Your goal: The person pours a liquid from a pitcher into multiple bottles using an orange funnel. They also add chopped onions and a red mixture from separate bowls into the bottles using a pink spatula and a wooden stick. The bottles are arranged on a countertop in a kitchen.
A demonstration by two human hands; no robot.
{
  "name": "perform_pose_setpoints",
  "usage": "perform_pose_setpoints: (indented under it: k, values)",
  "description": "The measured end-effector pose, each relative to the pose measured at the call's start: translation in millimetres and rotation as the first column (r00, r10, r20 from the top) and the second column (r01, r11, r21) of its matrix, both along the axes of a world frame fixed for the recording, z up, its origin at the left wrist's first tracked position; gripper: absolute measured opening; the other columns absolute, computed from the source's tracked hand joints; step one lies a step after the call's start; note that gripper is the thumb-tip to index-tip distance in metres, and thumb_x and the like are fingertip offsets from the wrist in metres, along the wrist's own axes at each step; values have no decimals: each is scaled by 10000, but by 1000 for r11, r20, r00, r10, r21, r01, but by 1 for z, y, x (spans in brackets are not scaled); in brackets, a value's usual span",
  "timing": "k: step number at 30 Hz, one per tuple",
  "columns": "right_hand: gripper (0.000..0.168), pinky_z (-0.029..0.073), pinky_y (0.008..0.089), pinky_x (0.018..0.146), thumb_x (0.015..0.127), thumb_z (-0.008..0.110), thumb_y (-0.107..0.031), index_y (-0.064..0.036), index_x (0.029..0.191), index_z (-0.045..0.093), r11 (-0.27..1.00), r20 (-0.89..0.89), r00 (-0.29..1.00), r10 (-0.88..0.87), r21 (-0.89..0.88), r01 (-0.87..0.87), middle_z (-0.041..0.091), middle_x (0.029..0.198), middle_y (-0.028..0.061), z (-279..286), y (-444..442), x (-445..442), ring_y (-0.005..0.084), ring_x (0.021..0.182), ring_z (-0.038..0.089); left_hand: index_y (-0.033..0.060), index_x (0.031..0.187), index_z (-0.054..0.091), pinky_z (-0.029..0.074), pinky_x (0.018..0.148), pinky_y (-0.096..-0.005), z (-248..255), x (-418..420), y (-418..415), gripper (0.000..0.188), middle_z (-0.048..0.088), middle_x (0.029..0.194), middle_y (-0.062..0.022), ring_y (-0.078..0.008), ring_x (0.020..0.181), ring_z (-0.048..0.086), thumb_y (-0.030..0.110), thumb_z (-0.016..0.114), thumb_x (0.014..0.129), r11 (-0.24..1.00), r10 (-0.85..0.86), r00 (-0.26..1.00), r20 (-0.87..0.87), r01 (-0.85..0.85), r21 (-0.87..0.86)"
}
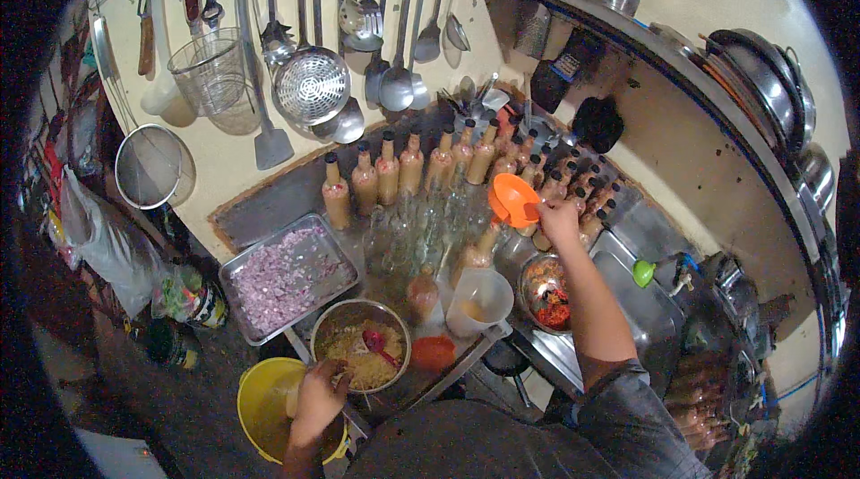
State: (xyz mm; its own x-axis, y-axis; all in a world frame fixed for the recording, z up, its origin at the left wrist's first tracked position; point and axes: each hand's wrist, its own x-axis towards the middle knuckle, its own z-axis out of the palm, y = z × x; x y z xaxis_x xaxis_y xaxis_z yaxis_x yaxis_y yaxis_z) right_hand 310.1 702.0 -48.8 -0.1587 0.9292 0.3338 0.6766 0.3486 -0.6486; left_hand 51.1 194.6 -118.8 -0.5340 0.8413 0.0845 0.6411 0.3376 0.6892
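My right hand (559,220) grips an orange plastic vessel (514,198) that looks like a funnel. It is held tilted above a filled glass bottle (478,251). My left hand (319,395) is over the yellow bucket (252,405), its fingertips near the rim of a steel bowl (321,324). The fingers are curled, and whether they hold anything is unclear. Inside that bowl a dark pink spoon (375,341) rests in a yellowish chopped mass. A translucent measuring jug (480,298) stands to the right, beside an orange-red dish (433,353).
Several capped brown-filled bottles (440,160) line the back, behind clear glass bottles (403,230). A steel tray (339,254) holds chopped onion. Red and orange food fills another bowl (547,294) beside the sink (631,304). Utensils, including a skimmer (312,86), hang on the wall.
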Motion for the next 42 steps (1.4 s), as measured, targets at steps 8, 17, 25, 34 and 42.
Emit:
perform_pose_setpoints:
  k: [8,17,25,34,42]
  values:
    - [229,428,291,453,826,654,-173,44,791,719,989,-140,985,106,-91,-119,612,563,65,7,18,-1,137,477,575,30,966,680,515,735,-446,11,23,23,228,675,913,-182,-376,818,643,208,707,825,986,117,993,-19,-119,-120]
    - [263,504,354,574,771,690,-219,14,882,736,986,-21,994,107,133,-103,650,612,166,-6,88,22,224,538,632,35,975,660,517,754,-453,8,42,53,227,672,938,-166,-372,843,646,196,708,821,938,157,982,-103,-181,-297]
    - [287,505,397,588,751,704,-274,7,806,721,925,262,919,295,161,-343,613,587,190,32,84,3,294,547,633,23,1045,644,516,794,-452,21,61,78,287,662,979,-190,-376,905,638,183,712,816,924,185,963,-194,-238,-299]
    - [404,511,432,690,849,663,-405,-10,909,721,957,268,929,255,67,-282,657,715,213,70,68,1,348,711,674,64,1020,676,530,764,-437,14,61,74,259,695,917,-152,-354,877,666,223,704,818,854,299,941,-156,-337,-396]
    - [199,460,339,577,893,682,-199,-21,809,657,742,-58,741,669,110,-661,598,652,65,86,-123,-21,199,612,587,71,948,646,546,716,-476,-3,56,41,236,695,885,-195,-362,852,682,270,663,823,657,244,942,-230,-335,-676]
